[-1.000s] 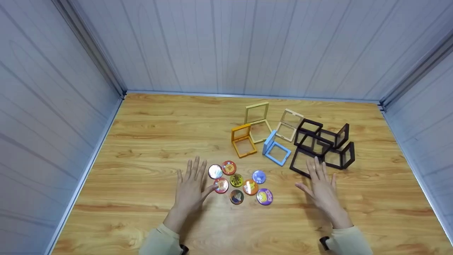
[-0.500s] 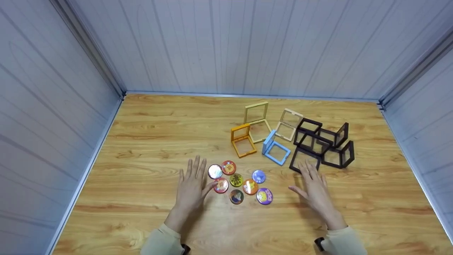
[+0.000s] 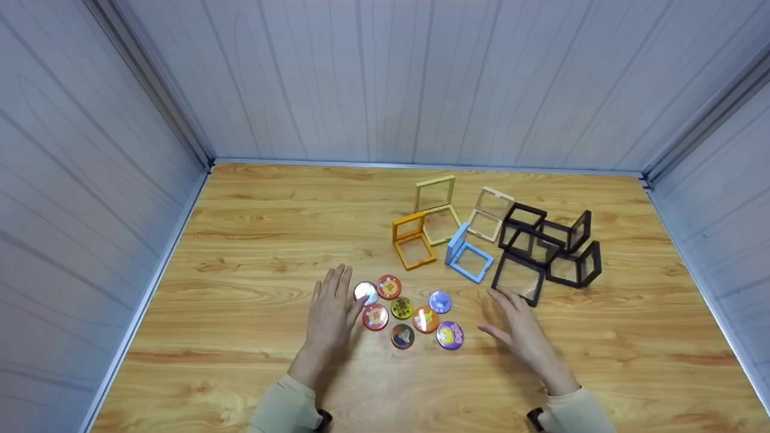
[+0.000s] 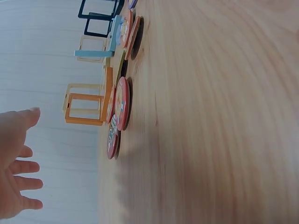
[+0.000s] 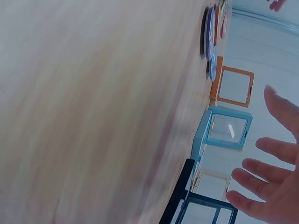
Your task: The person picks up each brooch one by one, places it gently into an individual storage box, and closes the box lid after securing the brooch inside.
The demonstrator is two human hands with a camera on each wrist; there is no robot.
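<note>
My left hand [image 3: 329, 313] hovers palm down at the left edge of a group of round badges, its thumb over the silver-white badge [image 3: 364, 291]. In the left wrist view that hand [image 4: 16, 163] is raised off the table, holding nothing. Between the hands lie a red badge [image 3: 389, 287], an orange badge [image 3: 426, 319], a purple badge [image 3: 450, 335] and several others. My right hand [image 3: 522, 331], fingers extended and empty, is just below a black frame [image 3: 497, 278]. The right wrist view shows this hand [image 5: 275, 177] above the table too.
Behind the badges stand opened frames: orange [image 3: 415, 265], blue [image 3: 471, 274], pale yellow [image 3: 436, 180] and cream [image 3: 486, 236]. Several black frames [image 3: 580, 269] overlap at the right. Light panel walls [image 3: 397, 84] enclose the wooden table [image 3: 271, 210] at the back and both sides.
My right hand has moved left, off the front black frame and nearer the badges. The left hand has shifted slightly right, its thumb passing from the lower red badge to the silver-white one.
</note>
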